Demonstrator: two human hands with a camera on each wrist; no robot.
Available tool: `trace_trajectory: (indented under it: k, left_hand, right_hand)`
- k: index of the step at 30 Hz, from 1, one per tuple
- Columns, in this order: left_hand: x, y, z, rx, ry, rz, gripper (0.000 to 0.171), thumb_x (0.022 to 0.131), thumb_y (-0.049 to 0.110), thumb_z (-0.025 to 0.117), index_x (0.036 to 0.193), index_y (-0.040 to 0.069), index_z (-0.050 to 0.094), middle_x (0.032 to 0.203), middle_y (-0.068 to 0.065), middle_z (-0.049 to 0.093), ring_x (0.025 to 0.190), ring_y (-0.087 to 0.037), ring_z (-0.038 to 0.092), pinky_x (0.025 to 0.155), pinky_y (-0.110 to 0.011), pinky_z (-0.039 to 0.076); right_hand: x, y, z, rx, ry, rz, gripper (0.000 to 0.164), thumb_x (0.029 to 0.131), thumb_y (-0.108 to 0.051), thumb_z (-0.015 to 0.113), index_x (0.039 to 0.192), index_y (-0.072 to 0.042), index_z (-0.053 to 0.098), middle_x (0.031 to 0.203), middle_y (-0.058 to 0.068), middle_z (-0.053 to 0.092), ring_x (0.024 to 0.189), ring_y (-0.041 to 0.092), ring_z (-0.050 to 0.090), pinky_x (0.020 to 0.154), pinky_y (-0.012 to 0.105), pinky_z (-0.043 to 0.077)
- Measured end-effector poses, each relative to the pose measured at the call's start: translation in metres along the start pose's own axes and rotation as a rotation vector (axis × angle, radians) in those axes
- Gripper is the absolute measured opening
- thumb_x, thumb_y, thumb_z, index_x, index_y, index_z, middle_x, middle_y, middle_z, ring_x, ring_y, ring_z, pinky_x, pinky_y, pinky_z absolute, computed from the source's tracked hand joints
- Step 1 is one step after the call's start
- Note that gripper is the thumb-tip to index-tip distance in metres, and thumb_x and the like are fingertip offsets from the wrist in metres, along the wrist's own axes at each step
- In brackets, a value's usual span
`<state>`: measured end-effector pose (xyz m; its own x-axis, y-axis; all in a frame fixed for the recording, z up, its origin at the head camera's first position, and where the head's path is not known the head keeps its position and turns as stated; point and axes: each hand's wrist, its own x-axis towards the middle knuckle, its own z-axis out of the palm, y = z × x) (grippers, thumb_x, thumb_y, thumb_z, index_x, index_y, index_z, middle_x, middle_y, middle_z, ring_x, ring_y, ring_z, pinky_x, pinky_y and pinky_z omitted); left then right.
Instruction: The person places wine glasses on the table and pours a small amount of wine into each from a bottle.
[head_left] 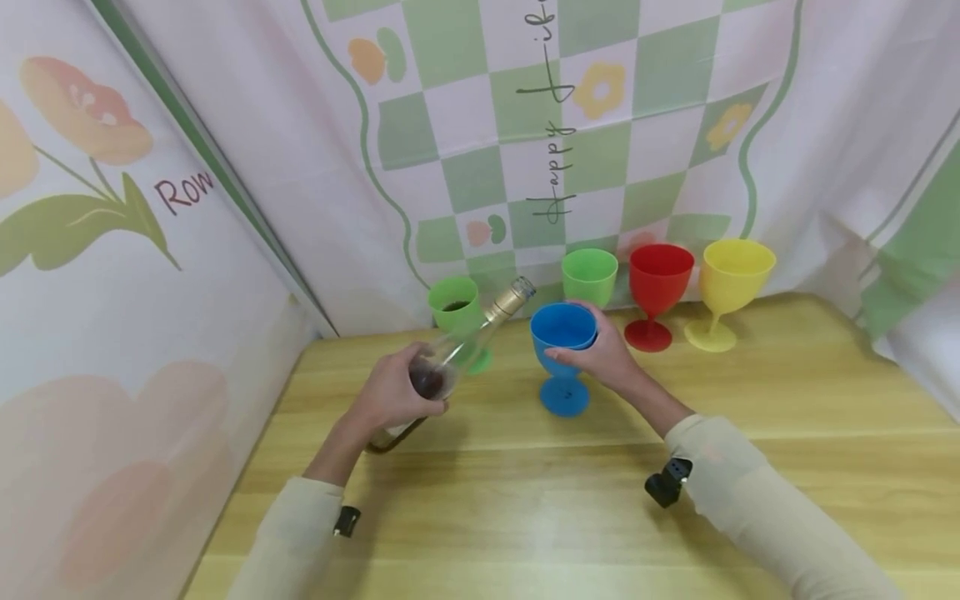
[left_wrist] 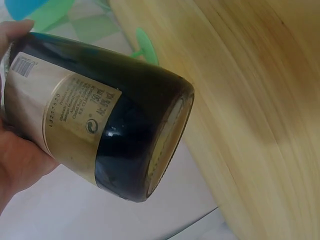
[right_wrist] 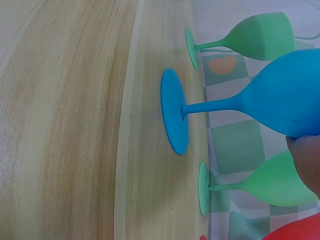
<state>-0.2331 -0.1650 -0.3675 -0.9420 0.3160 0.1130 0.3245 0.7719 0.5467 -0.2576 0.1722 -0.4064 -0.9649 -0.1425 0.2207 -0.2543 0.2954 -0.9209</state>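
My left hand point(head_left: 393, 390) grips a glass wine bottle point(head_left: 468, 343) around its body. The bottle leans to the right with its open mouth up, close to the rim of a blue goblet point(head_left: 565, 394). Dark liquid shows inside it, and the left wrist view shows its labelled back and base. My right hand point(head_left: 609, 357) holds the blue goblet by the bowl, upright; whether its foot touches the table I cannot tell. Behind the bottle stands a green goblet point(head_left: 448, 317) with dark liquid in it. I see no liquid in the blue goblet.
Along the back of the wooden table point(head_left: 510, 517) stand a second green goblet point(head_left: 588, 279), a red goblet point(head_left: 660, 279) and a yellow goblet point(head_left: 735, 275). A checkered curtain point(head_left: 465, 175) hangs right behind them, and a printed cloth point(head_left: 112, 333) borders the left side.
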Motion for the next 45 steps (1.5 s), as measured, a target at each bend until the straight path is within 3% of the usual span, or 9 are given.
trace_trajectory:
  k: [14,28,37,45]
  left_hand:
    - [0.004,0.002,-0.008,0.231,-0.060,0.018,0.089,0.066,0.039,0.087,0.143,0.011,0.052,0.124,-0.014,0.069,0.108,-0.029,0.066,0.090,-0.046,0.056]
    - [0.003,0.004,-0.018,0.341,-0.096,0.034,0.089,0.066,0.042,0.088,0.142,0.013,0.052,0.116,-0.011,0.070,0.099,-0.026,0.065,0.085,-0.047,0.056]
    - [0.003,0.007,-0.022,0.384,-0.112,0.047,0.088,0.066,0.041,0.087,0.142,0.013,0.052,0.114,-0.011,0.069,0.097,-0.026,0.065,0.082,-0.046,0.055]
    - [0.003,0.009,-0.026,0.411,-0.116,0.051,0.089,0.064,0.041,0.088,0.140,0.013,0.052,0.114,-0.010,0.071,0.094,-0.026,0.066,0.079,-0.044,0.056]
  right_hand:
    - [0.001,0.001,0.001,0.027,-0.005,-0.022,0.079,0.088,-0.010,0.075,0.153,0.001,0.032,0.147,0.027,0.047,0.132,0.044,0.049,0.093,0.032,0.052]
    - [0.001,0.001,0.000,0.011,-0.008,-0.013,0.081,0.088,-0.013,0.075,0.154,0.000,0.030,0.148,0.027,0.046,0.132,0.045,0.049,0.095,0.036,0.053]
    - [0.000,0.001,0.000,0.012,-0.016,0.007,0.081,0.089,-0.013,0.074,0.155,-0.001,0.029,0.150,0.027,0.045,0.134,0.045,0.048,0.100,0.050,0.053]
    - [0.000,0.002,-0.001,0.005,-0.020,-0.004,0.081,0.089,-0.013,0.074,0.155,-0.001,0.029,0.150,0.027,0.044,0.134,0.046,0.047,0.102,0.053,0.052]
